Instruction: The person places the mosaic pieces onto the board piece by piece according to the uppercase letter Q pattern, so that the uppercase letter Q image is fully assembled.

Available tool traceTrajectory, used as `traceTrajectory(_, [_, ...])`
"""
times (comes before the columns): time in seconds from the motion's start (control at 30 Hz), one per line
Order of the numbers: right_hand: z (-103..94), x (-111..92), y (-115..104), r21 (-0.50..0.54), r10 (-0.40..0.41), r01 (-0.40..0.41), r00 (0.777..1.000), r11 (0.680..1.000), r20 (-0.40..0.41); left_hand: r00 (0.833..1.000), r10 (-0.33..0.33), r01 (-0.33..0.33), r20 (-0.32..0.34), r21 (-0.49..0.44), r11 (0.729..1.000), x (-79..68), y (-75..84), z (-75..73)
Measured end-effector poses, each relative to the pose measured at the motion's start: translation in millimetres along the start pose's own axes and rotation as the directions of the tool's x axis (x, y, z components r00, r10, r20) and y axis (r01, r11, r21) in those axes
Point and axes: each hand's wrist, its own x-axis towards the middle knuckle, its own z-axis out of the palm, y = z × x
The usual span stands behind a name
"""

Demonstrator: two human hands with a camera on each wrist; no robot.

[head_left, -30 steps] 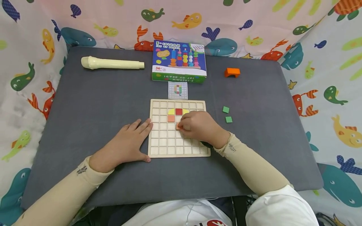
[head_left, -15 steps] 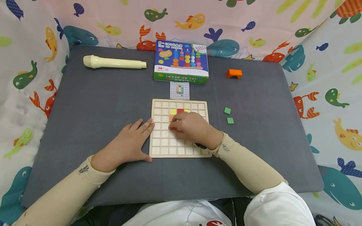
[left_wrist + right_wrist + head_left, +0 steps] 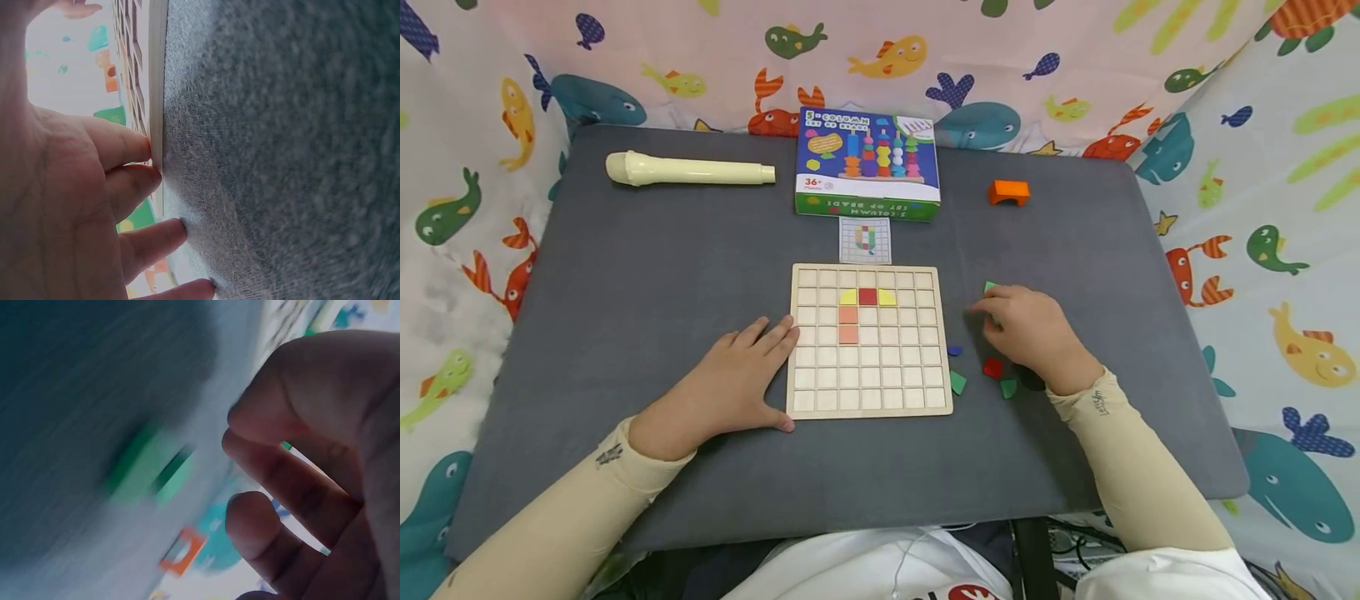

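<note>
A wooden grid board (image 3: 868, 400) lies flat on the table. In it sit a red square tile (image 3: 868, 297) between two yellow tiles (image 3: 848, 297), with two orange tiles (image 3: 847, 325) stacked in the column below the left yellow one. My left hand (image 3: 722, 387) touches the board's left edge, fingers spread. My right hand (image 3: 1033, 333) is off the board's right side, over green tiles (image 3: 990, 286) that it partly covers. In the right wrist view those green tiles (image 3: 134, 465) are blurred. Thumb and forefinger (image 3: 269, 412) come close together with nothing seen between them.
Right of the board lie a red tile (image 3: 992, 367), a blue piece (image 3: 954, 351) and green pieces (image 3: 957, 383). A pattern card (image 3: 865, 241) leans by the bead-set box (image 3: 868, 162). Farther back are a cream microphone-shaped object (image 3: 692, 170) and an orange arch block (image 3: 1009, 192).
My right hand has left the board and moved right to the green tiles. A second orange tile now shows under the first. The left hand stays at the board's edge.
</note>
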Motion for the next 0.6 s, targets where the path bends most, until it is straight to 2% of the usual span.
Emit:
traceTrajectory(0.1, [0.0, -17.2, 18.7, -0.012, 0.081, -0.081, 0.996, 0.997, 0.031, 1.000, 0.001, -0.001, -0.004, -0.002, 1.000, 0.4, -0.2, 1.6])
traceTrajectory(0.2, [1.0, -29.6, 28.7, -0.001, 0.122, -0.122, 0.991, 0.993, 0.053, 1.000, 0.005, -0.005, -0.012, 0.000, 1.000, -0.6, -0.6, 1.6])
traceTrajectory(0.37, [2.5, -38.4, 35.0, 0.037, 0.102, -0.103, 0.994, 0.994, 0.023, 1.000, 0.006, -0.006, -0.012, 0.002, 1.000, -1.5, 0.6, 0.0])
traceTrajectory(0.5, [5.4, -36.9, 38.5, 0.055, 0.061, -0.060, 0.998, 0.997, -0.021, 1.000, 0.004, -0.004, -0.005, 0.005, 1.000, -0.9, 2.3, -1.4])
traceTrajectory(0.6, [7.3, -34.5, 40.8, 0.059, 0.059, -0.057, 0.998, 0.997, -0.023, 1.000, 0.007, -0.007, -0.004, 0.007, 1.000, 0.4, 3.3, -1.7])
